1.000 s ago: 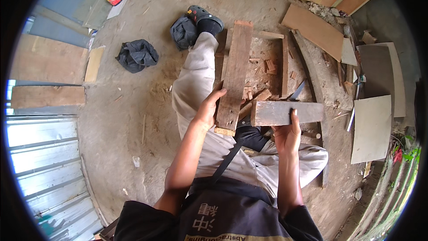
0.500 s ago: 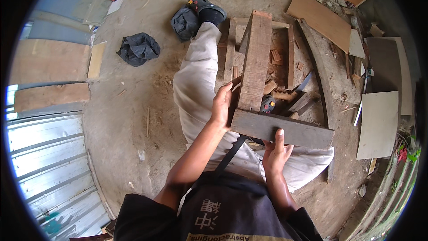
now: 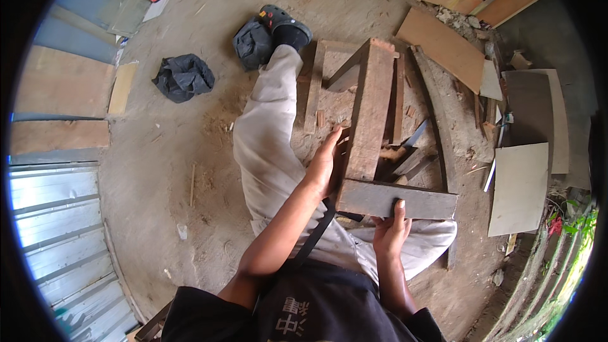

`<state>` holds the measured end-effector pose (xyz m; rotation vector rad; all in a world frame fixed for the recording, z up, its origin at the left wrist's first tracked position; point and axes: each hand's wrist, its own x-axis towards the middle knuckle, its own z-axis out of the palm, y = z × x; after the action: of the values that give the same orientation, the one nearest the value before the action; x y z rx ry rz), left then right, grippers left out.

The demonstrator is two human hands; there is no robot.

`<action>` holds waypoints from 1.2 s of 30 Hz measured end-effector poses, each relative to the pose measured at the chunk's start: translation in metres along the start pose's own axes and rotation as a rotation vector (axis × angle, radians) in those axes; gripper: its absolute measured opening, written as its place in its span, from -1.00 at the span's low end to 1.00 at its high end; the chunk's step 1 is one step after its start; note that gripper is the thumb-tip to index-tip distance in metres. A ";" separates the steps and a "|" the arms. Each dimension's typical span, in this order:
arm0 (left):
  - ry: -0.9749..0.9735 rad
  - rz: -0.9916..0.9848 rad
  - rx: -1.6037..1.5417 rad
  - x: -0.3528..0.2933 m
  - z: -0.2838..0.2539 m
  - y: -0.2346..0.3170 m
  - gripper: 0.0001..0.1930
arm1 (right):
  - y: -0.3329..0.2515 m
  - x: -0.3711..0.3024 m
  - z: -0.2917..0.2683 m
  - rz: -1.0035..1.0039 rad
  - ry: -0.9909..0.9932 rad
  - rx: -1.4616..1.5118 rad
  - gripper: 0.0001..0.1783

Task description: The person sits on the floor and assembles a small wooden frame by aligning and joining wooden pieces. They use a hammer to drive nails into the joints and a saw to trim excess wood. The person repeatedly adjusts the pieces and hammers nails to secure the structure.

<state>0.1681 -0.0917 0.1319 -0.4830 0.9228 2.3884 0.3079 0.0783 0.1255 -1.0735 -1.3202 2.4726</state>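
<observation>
A rough wooden piece lies over my lap: a long brown beam (image 3: 372, 111) runs away from me and meets a grey crosspiece board (image 3: 415, 200) at its near end. My left hand (image 3: 324, 163) is closed round wood on the left side of that corner, its fingers partly hidden behind the beam. With the thumb on the face of the grey board and the fingers underneath, my right hand (image 3: 391, 234) grips its lower edge. Another board (image 3: 345, 76) joins the beam at its far end.
Loose timber strips (image 3: 436, 114) lie on the floor beyond and right of the beam, with a blade-like blue-grey strip (image 3: 415, 133) among them. Black plastic bags (image 3: 183, 78) rest left of my outstretched leg. Plywood sheets (image 3: 519, 187) stand at right; a metal shutter (image 3: 54, 215) is at left.
The wooden piece has turned slightly in my hands, so the grey board sits more level and more of the far-end board shows. My grip stays on both parts. The whole view has shifted a little.
</observation>
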 end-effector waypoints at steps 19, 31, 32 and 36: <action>0.122 0.235 0.390 0.008 0.000 0.010 -0.41 | -0.074 0.219 0.192 -0.275 -0.103 0.059 -0.43; 0.113 0.253 0.385 0.009 -0.047 0.018 -0.31 | -0.055 0.208 0.107 -0.019 -0.074 0.298 -0.30; 0.125 0.271 0.389 0.011 -0.056 0.022 -0.37 | -0.052 0.202 0.087 -0.001 -0.091 0.249 -0.31; 0.157 0.219 0.337 0.003 -0.091 0.039 -0.27 | -0.029 0.165 0.017 0.055 -0.189 0.056 -0.34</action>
<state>0.1551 -0.1788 0.0869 -0.4616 1.4846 2.3390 0.1699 0.1550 0.0675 -0.8939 -1.2764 2.6919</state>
